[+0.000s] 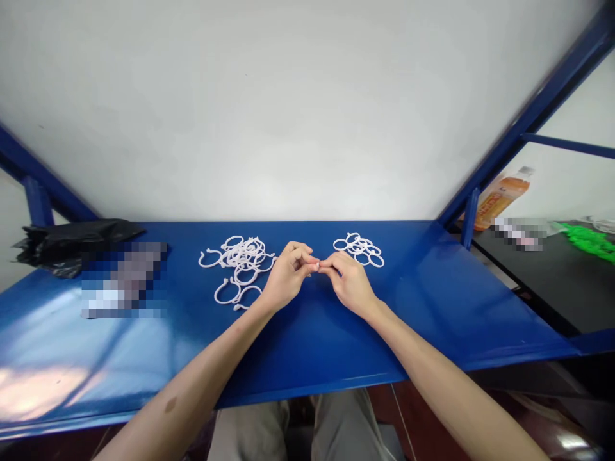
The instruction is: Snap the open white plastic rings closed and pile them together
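My left hand [287, 275] and my right hand [350, 282] meet fingertip to fingertip over the middle of the blue table [432, 301]. Both pinch a small white plastic ring [318, 263], which is mostly hidden by the fingers. Just left of my left hand lies a loose pile of open white rings [240, 259]. Beyond my right hand lies a smaller pile of white rings [359, 248].
A black plastic bag [72, 240] lies at the table's far left, next to a blurred patch. A blue frame post [519, 128] rises at the right. Beyond it, an orange drink bottle [500, 198] and green items [590, 240] rest on a dark table.
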The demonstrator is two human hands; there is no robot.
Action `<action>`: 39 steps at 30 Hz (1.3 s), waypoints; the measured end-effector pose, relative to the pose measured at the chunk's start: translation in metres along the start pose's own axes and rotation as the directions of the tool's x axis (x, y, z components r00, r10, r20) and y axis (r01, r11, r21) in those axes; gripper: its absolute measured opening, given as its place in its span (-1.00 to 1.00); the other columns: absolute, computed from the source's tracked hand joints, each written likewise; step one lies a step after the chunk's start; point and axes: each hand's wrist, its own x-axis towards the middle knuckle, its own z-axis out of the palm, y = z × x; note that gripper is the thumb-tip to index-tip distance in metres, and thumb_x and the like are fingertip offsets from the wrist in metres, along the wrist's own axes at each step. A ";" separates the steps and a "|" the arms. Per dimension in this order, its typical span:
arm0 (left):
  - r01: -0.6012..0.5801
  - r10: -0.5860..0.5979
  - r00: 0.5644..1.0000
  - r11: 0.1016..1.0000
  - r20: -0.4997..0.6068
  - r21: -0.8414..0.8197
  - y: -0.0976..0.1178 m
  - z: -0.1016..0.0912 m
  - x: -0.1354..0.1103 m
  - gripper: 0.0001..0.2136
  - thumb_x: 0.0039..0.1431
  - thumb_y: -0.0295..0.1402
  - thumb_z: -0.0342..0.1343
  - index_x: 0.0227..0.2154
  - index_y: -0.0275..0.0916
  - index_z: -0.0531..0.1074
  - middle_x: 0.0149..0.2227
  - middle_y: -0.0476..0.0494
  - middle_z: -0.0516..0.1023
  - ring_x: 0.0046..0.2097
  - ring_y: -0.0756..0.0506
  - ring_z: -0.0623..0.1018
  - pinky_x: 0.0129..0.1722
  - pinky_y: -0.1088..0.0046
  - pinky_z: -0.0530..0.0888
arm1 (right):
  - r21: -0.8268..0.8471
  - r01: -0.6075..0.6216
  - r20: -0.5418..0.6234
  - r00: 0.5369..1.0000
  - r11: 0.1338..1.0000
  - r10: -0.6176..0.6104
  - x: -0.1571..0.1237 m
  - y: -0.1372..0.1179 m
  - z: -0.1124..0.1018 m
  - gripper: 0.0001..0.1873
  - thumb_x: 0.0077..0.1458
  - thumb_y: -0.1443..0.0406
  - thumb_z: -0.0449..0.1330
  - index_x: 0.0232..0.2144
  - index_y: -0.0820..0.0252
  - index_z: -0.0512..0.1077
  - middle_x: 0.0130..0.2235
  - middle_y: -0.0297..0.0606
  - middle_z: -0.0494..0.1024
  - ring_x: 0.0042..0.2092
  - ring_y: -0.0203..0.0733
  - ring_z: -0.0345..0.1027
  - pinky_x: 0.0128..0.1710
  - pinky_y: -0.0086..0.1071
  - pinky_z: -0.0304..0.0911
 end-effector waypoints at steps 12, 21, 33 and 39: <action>-0.039 0.078 0.997 0.396 0.008 0.918 0.007 -0.038 0.007 -0.75 0.30 -0.40 -0.05 -0.12 -0.27 0.52 -0.06 -0.35 0.50 0.03 -0.31 0.45 0.06 0.04 0.39 | -0.490 -0.195 -0.122 0.980 0.850 0.155 0.011 0.037 -0.027 -0.66 0.38 0.18 0.00 -0.17 0.09 0.57 -0.18 -0.13 0.58 -0.14 0.01 0.38 -0.16 -0.16 0.32; -0.047 -0.018 0.999 0.143 0.050 0.989 -0.005 -0.040 0.003 -0.77 0.28 -0.43 -0.09 -0.17 -0.20 0.48 -0.21 -0.32 0.60 -0.06 -0.34 0.48 -0.07 0.08 0.32 | -0.623 -0.264 -0.149 0.964 0.736 0.219 0.012 0.075 -0.040 -0.67 0.34 0.22 0.03 -0.24 0.07 0.61 -0.24 -0.11 0.51 -0.18 0.01 0.27 -0.32 -0.20 0.27; -0.037 0.047 0.999 0.724 0.004 0.689 0.008 -0.026 0.010 -0.76 0.26 -0.49 -0.10 -0.13 -0.24 0.43 -0.09 -0.21 0.53 -0.08 -0.15 0.51 -0.02 0.27 0.44 | -0.558 -0.233 -0.175 0.971 0.797 0.162 0.015 0.060 -0.039 -0.70 0.33 0.23 0.06 -0.19 0.12 0.60 -0.23 -0.09 0.52 -0.15 0.05 0.28 -0.20 -0.13 0.33; 0.053 -0.061 0.998 0.919 0.009 0.391 0.011 -0.019 0.008 -0.74 0.33 -0.34 -0.08 -0.06 -0.21 0.45 -0.24 -0.10 0.52 -0.36 -0.03 0.50 -0.27 0.37 0.48 | -0.280 -0.142 -0.035 0.990 0.950 0.137 0.014 0.033 -0.021 -0.77 0.30 0.22 0.13 -0.15 0.10 0.58 -0.24 -0.18 0.58 -0.18 -0.06 0.41 -0.13 -0.16 0.37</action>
